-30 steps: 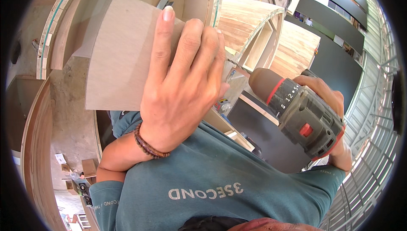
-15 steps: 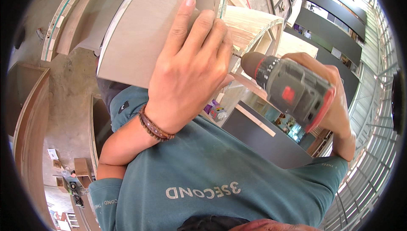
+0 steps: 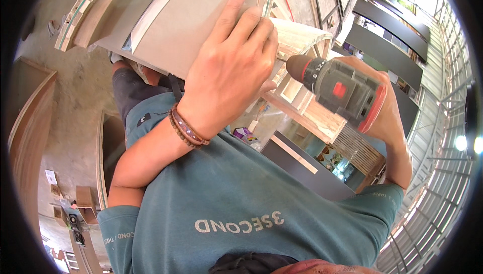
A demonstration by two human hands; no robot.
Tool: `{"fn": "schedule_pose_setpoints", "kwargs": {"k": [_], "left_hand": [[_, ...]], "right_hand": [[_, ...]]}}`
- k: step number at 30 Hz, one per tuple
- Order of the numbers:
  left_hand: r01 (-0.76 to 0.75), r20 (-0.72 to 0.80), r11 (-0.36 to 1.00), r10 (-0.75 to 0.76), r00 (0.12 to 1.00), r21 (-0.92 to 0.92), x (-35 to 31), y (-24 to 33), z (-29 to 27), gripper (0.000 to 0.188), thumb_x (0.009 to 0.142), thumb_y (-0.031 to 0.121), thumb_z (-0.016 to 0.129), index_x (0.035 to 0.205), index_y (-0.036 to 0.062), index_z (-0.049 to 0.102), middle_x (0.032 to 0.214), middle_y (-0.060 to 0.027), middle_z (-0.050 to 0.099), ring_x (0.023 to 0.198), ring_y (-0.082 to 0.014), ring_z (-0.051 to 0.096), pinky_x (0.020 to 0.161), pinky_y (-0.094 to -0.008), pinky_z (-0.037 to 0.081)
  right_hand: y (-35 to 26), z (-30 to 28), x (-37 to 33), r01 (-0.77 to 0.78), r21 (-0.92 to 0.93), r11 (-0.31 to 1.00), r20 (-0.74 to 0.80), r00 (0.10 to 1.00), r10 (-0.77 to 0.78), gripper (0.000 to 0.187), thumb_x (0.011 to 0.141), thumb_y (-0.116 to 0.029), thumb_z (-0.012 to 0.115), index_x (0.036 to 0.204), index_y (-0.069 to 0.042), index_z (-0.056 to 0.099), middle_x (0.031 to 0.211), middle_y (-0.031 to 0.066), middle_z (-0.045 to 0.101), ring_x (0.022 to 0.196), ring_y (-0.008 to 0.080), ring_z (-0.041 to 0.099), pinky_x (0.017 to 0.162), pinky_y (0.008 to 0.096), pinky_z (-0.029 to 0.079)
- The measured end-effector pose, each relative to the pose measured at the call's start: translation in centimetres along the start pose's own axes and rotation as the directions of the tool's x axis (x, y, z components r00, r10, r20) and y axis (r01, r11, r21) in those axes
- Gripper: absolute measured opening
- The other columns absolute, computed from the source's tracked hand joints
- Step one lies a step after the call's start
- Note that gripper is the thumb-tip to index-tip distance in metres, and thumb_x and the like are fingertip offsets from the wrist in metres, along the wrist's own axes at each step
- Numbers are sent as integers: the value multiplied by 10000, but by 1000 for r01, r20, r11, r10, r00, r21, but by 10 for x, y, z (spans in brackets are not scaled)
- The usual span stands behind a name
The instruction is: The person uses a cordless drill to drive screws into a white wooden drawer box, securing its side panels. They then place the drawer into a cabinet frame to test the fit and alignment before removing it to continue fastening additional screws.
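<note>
My left hand (image 3: 229, 63), with beaded bracelets at the wrist, lies over the edge of a pale wooden panel (image 3: 171, 27). Its outer fingers stretch along the panel's face, while the forefinger bends at the edge and the thumb shows on the right side. My right hand (image 3: 385, 103) is wrapped round a black and red cordless drill (image 3: 342, 90). The drill points left, and a thin bit or screw (image 3: 279, 59) runs from its chuck to the panel's edge beside my left forefinger. The exact contact point is hidden by my fingers.
A curved wooden frame (image 3: 83, 17) stands at the upper left. Slatted curved woodwork (image 3: 297, 32) lies just beyond the drill. Dark panels (image 3: 385, 42) are at the right, another dark panel (image 3: 302, 166) lower down. Cardboard boxes (image 3: 86, 203) sit on the floor at lower left.
The view has shifted a little, showing more of my legs and the woodwork under the drill. My left hand stays at the panel edge; the drill stays beside it, tilted slightly differently.
</note>
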State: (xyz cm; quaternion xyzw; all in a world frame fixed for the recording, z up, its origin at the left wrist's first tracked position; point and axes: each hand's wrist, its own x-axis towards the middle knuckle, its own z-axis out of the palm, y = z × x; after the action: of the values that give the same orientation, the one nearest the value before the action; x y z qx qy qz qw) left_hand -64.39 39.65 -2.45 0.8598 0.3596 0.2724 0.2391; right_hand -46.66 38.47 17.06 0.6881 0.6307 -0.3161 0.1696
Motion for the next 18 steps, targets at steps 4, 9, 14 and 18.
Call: {"fn": "schedule_pose_setpoints", "kwargs": {"k": [4, 9, 14, 18], "left_hand": [[-1, 29, 999, 2, 1000, -39, 2, -1, -4, 758, 595, 406, 929, 1225, 52, 701, 1180, -43, 642, 1274, -225, 551, 1275, -458, 300], [-28, 16, 1000, 28, 999, -1, 4, -4, -4, 751, 610, 444, 919, 1211, 46, 708, 1165, -48, 647, 1269, -224, 553, 1276, -449, 297], [-38, 42, 999, 39, 998, -7, 2, -4, -6, 720, 639, 489, 894, 1179, 48, 714, 1159, -55, 650, 1273, -222, 552, 1283, -445, 281], [-44, 29, 998, 43, 999, 39, 1, -6, 1, 732, 654, 515, 877, 1186, 38, 714, 1165, -58, 655, 1285, -225, 550, 1286, -441, 274]], "right_hand": [[13, 7, -1, -4, 52, 999, -28, 1000, 5, 540, 665, -162, 832, 1166, -25, 685, 968, 126, 743, 814, 295, 711, 806, 343, 553], [28, 5, -5, 8, -114, 993, -40, 999, -12, 624, 682, -178, 835, 1271, -63, 666, 1030, 136, 750, 926, 364, 672, 924, 412, 516], [15, -15, -7, 7, -305, 952, -82, 996, -33, 710, 717, -253, 855, 1381, -148, 625, 1168, 120, 710, 1062, 372, 630, 978, 448, 505], [-21, -27, 13, 4, -442, 897, 60, 998, 25, 671, 713, -289, 868, 1345, -200, 660, 1173, 115, 702, 1082, 352, 644, 989, 458, 513]]}}
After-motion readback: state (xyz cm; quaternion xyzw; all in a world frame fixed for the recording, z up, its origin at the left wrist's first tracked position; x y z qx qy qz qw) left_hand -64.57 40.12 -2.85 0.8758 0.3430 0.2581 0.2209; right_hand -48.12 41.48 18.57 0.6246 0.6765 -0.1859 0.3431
